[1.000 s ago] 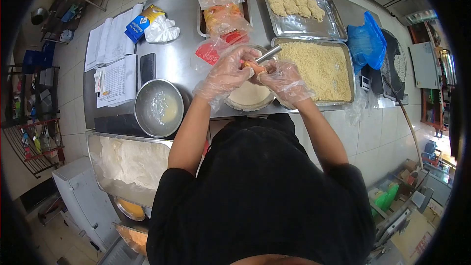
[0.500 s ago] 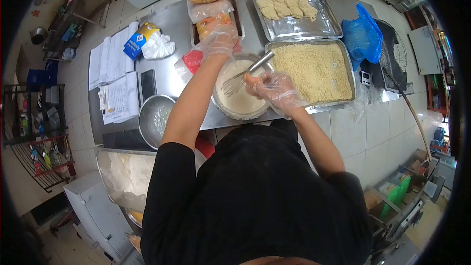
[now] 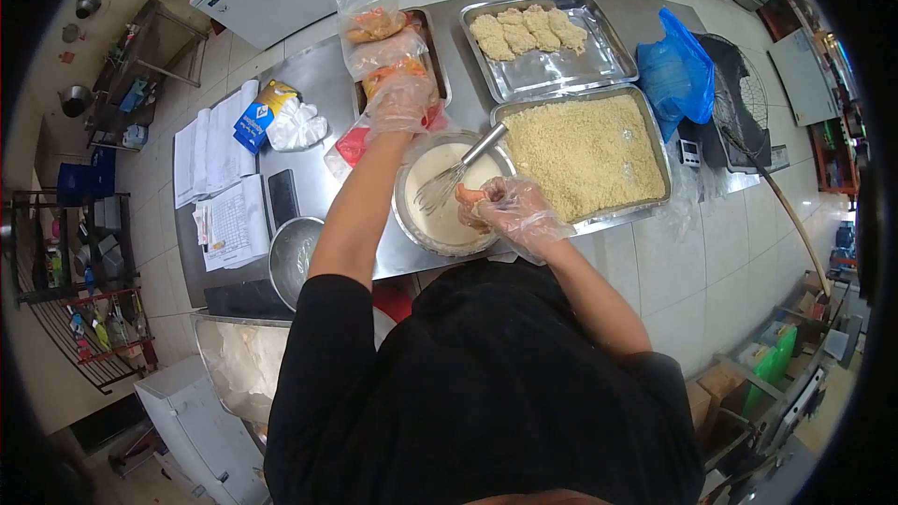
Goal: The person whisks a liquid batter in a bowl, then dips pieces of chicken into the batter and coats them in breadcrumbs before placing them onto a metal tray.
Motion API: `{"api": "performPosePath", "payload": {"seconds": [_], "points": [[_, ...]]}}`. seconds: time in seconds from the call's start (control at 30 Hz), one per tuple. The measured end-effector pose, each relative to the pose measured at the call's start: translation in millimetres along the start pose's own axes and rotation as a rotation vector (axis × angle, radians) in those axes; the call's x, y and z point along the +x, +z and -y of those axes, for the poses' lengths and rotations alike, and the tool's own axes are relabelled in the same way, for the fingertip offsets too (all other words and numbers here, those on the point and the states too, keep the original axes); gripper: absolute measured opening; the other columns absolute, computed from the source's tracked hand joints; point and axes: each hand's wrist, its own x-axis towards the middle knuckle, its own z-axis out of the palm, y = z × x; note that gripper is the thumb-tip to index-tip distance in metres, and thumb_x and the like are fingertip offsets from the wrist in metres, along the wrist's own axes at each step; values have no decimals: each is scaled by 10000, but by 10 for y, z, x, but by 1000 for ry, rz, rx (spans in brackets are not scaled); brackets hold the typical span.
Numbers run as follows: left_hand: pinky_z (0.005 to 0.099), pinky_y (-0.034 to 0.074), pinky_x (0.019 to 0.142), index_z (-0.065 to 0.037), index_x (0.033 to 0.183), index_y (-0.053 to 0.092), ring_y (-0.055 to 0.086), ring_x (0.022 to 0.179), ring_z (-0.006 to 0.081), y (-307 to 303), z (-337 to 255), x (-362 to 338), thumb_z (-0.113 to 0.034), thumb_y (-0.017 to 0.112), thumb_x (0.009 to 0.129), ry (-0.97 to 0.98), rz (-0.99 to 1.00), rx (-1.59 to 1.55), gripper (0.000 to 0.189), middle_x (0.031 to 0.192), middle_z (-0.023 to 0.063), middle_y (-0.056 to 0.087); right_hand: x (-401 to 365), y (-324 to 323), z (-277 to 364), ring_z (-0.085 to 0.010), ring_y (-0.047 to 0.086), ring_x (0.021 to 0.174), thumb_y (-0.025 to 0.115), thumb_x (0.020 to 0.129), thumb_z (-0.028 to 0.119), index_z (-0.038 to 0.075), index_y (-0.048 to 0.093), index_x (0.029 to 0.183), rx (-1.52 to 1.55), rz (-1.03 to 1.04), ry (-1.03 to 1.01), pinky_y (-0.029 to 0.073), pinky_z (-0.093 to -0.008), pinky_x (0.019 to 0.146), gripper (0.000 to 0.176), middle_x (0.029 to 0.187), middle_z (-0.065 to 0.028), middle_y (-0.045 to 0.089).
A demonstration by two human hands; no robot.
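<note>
My right hand (image 3: 516,211), in a clear plastic glove, pinches an orange-tinted piece of raw meat (image 3: 470,196) over the near right rim of a bowl of pale batter (image 3: 445,217). A wire whisk (image 3: 456,171) leans in the batter, its handle on the far right rim. My left hand (image 3: 402,105), gloved too, reaches to a clear plastic bag (image 3: 383,56) with orange marinated meat, lying on a metal tray (image 3: 439,56). It touches the bag's near end; its fingers are hard to make out against the meat. Red plastic (image 3: 352,144) lies beneath that wrist.
Right of the bowl stands a tray of pale crumbs (image 3: 589,150); behind it, another tray (image 3: 552,75) holds several coated pieces. A blue bag (image 3: 675,75) and small timer (image 3: 689,152) sit farther right. Papers (image 3: 217,164), a phone (image 3: 282,194) and a steel bowl (image 3: 292,257) are left.
My right hand has come slightly nearer my body with the meat piece still pinched. My left hand stays at the bag. The whole view has shifted a little.
</note>
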Motion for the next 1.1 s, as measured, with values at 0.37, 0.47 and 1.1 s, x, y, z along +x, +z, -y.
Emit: {"api": "performPosePath", "payload": {"seconds": [0.37,0.47,1.1], "points": [[403,521,853,-219,989,768,687,966,314,-467,164,-13,-486,566,867,-112,354,-170,357,1022,137,730,63,-41,70,-119,565,661,750,793,291,-18,677,839,81,-3,153,481,-302,634,320,716,-53,641],[399,533,904,-153,1045,762,678,1062,309,-720,108,-115,-476,614,830,-344,311,-174,415,1133,161,709,53,-66,134,-120,564,664,747,800,295,-18,673,833,-37,8,91,477,-305,630,323,711,-50,637],[380,562,902,14,1235,604,677,1025,271,-1382,376,-1299,-231,573,949,-495,-148,-1652,378,1156,160,676,183,-30,-114,-175,702,877,648,922,171,-4,634,1077,431,205,88,551,-304,840,234,927,-78,699]]}}
